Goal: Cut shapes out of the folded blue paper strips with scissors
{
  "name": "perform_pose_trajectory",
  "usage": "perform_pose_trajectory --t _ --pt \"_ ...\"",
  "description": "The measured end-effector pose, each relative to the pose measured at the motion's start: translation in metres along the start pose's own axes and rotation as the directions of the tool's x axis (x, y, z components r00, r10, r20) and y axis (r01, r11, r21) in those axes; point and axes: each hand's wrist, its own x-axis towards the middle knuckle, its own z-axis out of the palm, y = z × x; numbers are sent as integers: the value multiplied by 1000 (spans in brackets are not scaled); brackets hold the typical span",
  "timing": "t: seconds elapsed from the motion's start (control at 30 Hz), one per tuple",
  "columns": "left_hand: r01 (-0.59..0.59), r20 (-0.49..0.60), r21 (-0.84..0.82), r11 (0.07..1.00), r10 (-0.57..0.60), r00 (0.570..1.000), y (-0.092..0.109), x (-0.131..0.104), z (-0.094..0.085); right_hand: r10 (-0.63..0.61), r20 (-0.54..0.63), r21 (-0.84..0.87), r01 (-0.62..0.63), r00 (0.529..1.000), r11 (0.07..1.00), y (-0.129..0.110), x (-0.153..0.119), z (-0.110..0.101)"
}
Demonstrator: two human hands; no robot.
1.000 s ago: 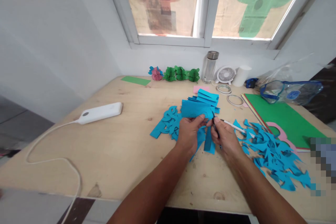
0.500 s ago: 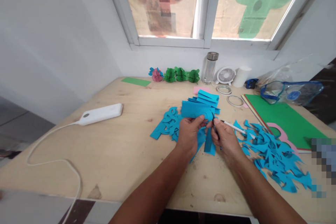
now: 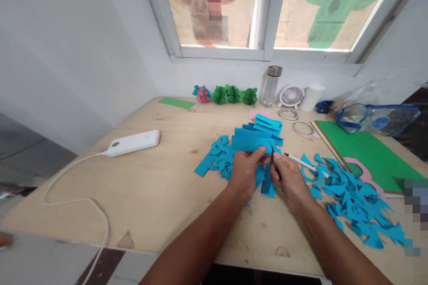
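Note:
My left hand (image 3: 245,170) pinches a folded strip of blue paper (image 3: 246,140) near its right end, thumb on top. Dark scissors (image 3: 273,153) are gripped in my right hand (image 3: 287,173), their blades at the right edge of that paper; the handles are mostly hidden by my fingers. Under and left of my left hand lies a heap of blue cut-out shapes (image 3: 219,153). More folded blue strips (image 3: 268,122) rest just behind the held paper. To the right of my right hand are a white pencil (image 3: 301,162) and a pile of blue paper scraps (image 3: 351,198).
Green paper sheets (image 3: 377,153) and a pink cut-out (image 3: 363,173) lie at right. Tape rolls (image 3: 303,129), a small fan (image 3: 291,96), a glass bottle (image 3: 270,87) and green paper ornaments (image 3: 233,94) stand behind. A white power bank (image 3: 134,143) with a cable sits left.
The scissors' blades have moved slightly along the paper's right end, and my right hand is closer to it. The whole view has shifted a little, so things appear further right.

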Motion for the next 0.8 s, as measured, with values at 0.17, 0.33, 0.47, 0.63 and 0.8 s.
perform_pose_trajectory --t 0.17,0.33,0.47,0.63,0.8 --pt "-16 9 13 1000 16 1000 -1 1 -1 -5 2 2 5 1000 1000 1 0 0" --pt "-11 8 32 999 11 1000 1 1 -3 17 13 11 -17 1000 1000 1 0 0" --pt "-28 29 65 998 26 999 3 0 -4 18 25 17 -19 1000 1000 -1 -1 0" --pt "-35 26 65 997 33 999 2 1 -4 14 38 15 -15 999 1000 -1 -1 0" --pt "-39 20 64 997 38 999 2 1 -5 28 40 -6 -28 999 1000 -1 -2 0"
